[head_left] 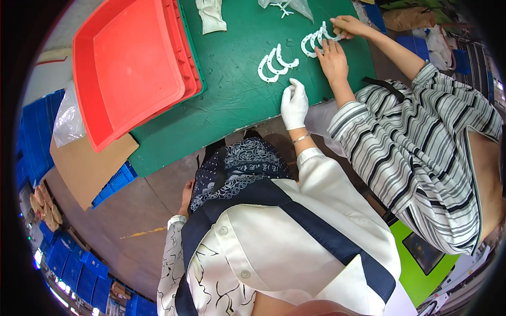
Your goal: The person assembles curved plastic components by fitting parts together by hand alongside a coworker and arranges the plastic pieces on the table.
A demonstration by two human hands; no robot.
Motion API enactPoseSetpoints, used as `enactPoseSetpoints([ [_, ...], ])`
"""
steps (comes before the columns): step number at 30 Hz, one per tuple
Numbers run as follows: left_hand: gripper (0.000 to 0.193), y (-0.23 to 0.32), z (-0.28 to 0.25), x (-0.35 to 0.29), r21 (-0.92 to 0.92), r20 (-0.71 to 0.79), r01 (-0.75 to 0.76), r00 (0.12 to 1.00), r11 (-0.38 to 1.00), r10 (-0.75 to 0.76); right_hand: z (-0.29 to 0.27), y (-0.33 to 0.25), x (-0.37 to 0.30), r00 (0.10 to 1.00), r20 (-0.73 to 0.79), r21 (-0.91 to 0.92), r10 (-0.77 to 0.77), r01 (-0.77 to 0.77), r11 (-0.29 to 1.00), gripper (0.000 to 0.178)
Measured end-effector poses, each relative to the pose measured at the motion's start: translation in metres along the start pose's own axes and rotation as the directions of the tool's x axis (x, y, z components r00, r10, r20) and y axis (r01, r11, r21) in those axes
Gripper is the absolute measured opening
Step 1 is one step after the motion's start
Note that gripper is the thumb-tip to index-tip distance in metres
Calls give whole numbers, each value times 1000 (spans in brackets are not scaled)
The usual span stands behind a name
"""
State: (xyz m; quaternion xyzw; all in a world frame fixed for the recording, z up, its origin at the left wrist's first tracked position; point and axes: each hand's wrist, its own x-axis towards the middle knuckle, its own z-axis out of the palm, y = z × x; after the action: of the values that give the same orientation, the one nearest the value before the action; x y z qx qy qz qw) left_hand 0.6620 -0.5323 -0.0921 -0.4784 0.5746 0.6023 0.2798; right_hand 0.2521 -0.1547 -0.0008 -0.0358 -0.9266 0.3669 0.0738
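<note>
My right hand (295, 108), in a white glove, rests at the near edge of the green table, its fingers loosely bent and nothing visible in them. Just beyond its fingertips lie three white U-shaped plastic pieces (274, 66), overlapping in a row. My left hand (186, 196) is bare and hangs low beside my dark patterned apron (240, 166); its fingers are mostly hidden. To the right, a co-worker's bare hands (333, 60) touch a second row of similar white U-shaped pieces (310, 46).
A large red tray (134, 63) fills the left of the green table (226, 100). A white glove (212, 16), a clear bag (298, 6) and a branched white piece (282, 9) lie at the far side. Cardboard (92, 166) and a blue crate (117, 184) stand left, below table height.
</note>
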Motion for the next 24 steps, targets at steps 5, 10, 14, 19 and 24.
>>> enactPoseSetpoints([
  [5,40,33,19,-19,64,6,-17,1000,998,17,-4,-2,0,998,36,19,46,-47,999,29],
  [10,41,41,20,-26,219,-20,-46,998,975,51,-5,-5,1,999,37,17,40,-41,999,29],
  [14,42,35,17,-25,267,-33,-47,998,963,58,-3,-7,1,999,35,18,40,-41,999,29],
  [19,42,48,22,-29,257,-26,-35,999,966,43,-2,0,1,1000,-7,-16,3,-3,1000,29],
  [24,41,51,24,-27,284,-23,-41,999,958,49,-5,-1,1,999,13,-4,41,-41,999,28],
])
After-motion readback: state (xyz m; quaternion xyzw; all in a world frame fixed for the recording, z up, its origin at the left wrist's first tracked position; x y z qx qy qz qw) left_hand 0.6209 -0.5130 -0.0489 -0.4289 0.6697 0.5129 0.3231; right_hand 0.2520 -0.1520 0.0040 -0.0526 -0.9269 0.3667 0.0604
